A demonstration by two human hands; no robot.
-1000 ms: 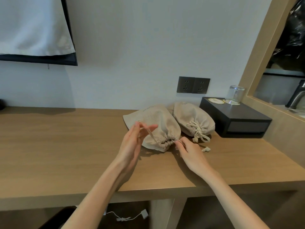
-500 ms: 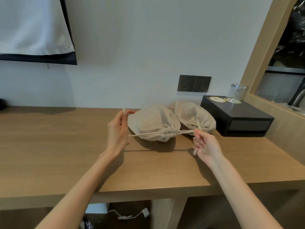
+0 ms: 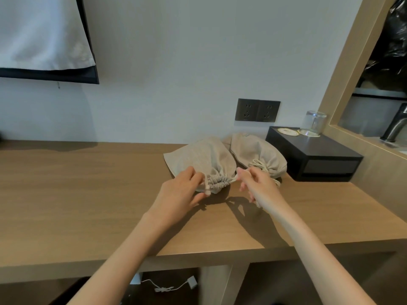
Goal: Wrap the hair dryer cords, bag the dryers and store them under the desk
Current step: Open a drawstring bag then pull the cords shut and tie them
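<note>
On the wooden desk, the left hand and right hand each pinch the drawstring at the near drawstring bag's gathered neck.

Half a second ago your hands were spread wide with the drawstring stretched taut between them. Now you have brought both back in to the near bag. Your left hand has come in from well to the left and curls against the left side of the gathered neck. Your right hand has moved up to its right side and pinches the cord just beside it, so only a short length shows. The neck is bunched tighter than a second ago.
</note>
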